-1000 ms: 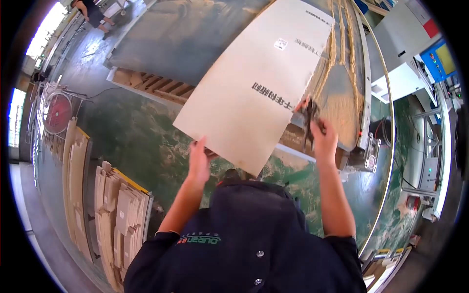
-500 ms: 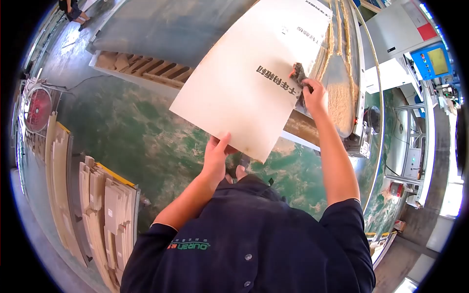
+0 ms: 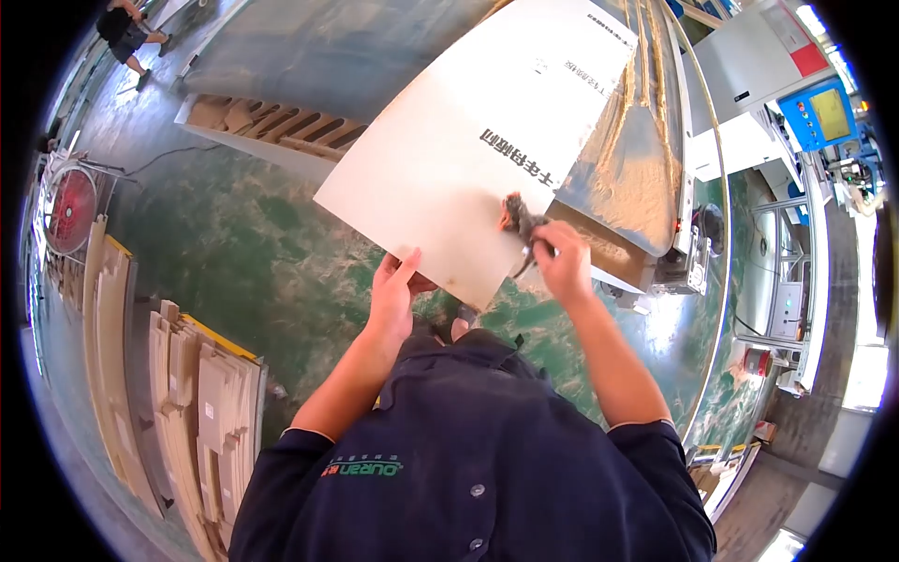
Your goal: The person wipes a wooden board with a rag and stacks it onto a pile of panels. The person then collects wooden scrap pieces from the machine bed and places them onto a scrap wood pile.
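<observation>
Green, scuffed floor (image 3: 248,215) streaked with pale dust spreads below a broad grey flat-topped metal worktable (image 3: 300,66) across the top of the frame, where we see tan, powdery sawdust (image 3: 613,183) at upper right. Our large white rectangular panel with dark printed characters (image 3: 431,169) lies from top centre to the middle, its near end jutting out past the worktable. Our left hand (image 3: 393,290) pinches the lower edge, thumb on top and fingers curled beneath. Our right hand (image 3: 565,264) bunches a crumpled dark-grey cloth with an orange patch (image 3: 524,225) over the panel's right edge; how firmly it presses, we cannot tell. We judge the panel stiff, smooth-faced and awkwardly big, best gripped by opposite edges; its corners may chip. Our cloth looks soft, light and easily gathered anywhere.
</observation>
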`<state>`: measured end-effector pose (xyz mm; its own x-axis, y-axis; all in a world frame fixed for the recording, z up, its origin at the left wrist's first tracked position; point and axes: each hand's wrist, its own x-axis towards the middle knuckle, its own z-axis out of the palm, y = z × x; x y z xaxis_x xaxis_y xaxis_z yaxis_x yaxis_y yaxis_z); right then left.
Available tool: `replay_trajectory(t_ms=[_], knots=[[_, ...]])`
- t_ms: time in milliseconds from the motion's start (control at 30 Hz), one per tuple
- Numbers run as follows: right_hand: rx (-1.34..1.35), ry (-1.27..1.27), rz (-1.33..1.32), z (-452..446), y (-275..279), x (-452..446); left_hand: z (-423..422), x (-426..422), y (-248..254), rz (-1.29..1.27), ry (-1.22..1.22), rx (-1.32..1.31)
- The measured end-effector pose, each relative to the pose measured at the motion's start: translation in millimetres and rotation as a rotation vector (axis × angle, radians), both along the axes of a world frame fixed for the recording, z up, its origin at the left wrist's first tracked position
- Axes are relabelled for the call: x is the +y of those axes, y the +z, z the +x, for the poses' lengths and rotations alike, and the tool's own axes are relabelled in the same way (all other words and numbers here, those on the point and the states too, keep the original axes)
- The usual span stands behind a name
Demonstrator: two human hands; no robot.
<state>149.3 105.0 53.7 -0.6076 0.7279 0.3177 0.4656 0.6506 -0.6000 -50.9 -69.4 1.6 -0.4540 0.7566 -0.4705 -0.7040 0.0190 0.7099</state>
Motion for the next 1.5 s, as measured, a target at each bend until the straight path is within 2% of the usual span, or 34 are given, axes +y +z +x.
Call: replay_trajectory(t_ms=[67, 200, 300, 400, 467, 500, 600, 633, 667, 733, 900, 1067, 1167, 1267, 1400, 1433, 1500], knots=[[0.038, -0.055, 0.102, -3.4, -6.9, 18.7, -0.5, -0.3, -1.5, -0.028, -0.009, 0.009], [0.061, -0.213, -0.095, -15.1, 1.0, 17.0, -1.2, -2.0, 5.1, -0.024, -0.010, -0.012], [0.114, -0.193, -0.329, -6.8, -5.8, 4.0, -3.3, -3.5, 5.9, -0.020, -0.008, -0.017], [0.232, -0.310, -0.425, 4.6, 24.2, 21.0, -5.1, -5.2, 3.4, -0.015, -0.010, -0.027], [0.106, -0.316, -0.314, 10.5, 63.0, 34.1, -4.6, -4.7, 1.5, -0.011, -0.014, -0.028], [0.077, -0.224, -0.150, 9.6, 77.6, 35.1, -4.2, -3.9, 0.7, -0.008, -0.018, -0.033], [-0.108, 0.012, -0.321, 4.4, 99.0, 23.7, -5.4, -3.4, 3.2, 0.004, -0.024, -0.038], [-0.228, 0.173, -0.344, 5.7, 104.6, 23.0, -5.1, -3.9, 6.6, 0.006, -0.026, -0.037], [-0.279, 0.212, -0.287, 6.3, 105.0, 26.0, -5.6, -4.1, 8.6, 0.008, -0.026, -0.037], [-0.383, 0.291, -0.179, 7.1, 95.6, 32.4, -7.1, -5.3, 2.3, 0.018, -0.034, -0.027], [-0.240, 0.004, 0.186, -5.3, 36.2, 39.1, -5.1, -3.9, 3.9, 0.020, -0.019, -0.045], [-0.032, -0.359, -0.029, -28.9, 7.2, 25.1, -5.5, -5.4, -1.4, 0.024, -0.018, -0.040], [0.020, -0.281, 0.189, -36.8, -17.2, -2.5, -5.2, -4.7, -5.0, 0.008, -0.002, -0.042], [0.026, -0.274, 0.325, -39.9, -11.9, -17.1, -4.4, -5.4, -3.3, 0.031, 0.004, -0.043], [0.041, -0.288, 0.094, -29.6, -12.7, -2.2, -4.0, -5.4, 0.0, 0.016, 0.008, -0.048], [0.045, -0.240, 0.196, -27.7, -11.9, -7.9, -4.2, -5.3, 1.8, 0.014, 0.013, -0.045], [0.080, -0.211, 0.067, -19.7, -16.9, -35.4, -4.6, -3.9, 2.8, 0.018, 0.019, -0.046]])
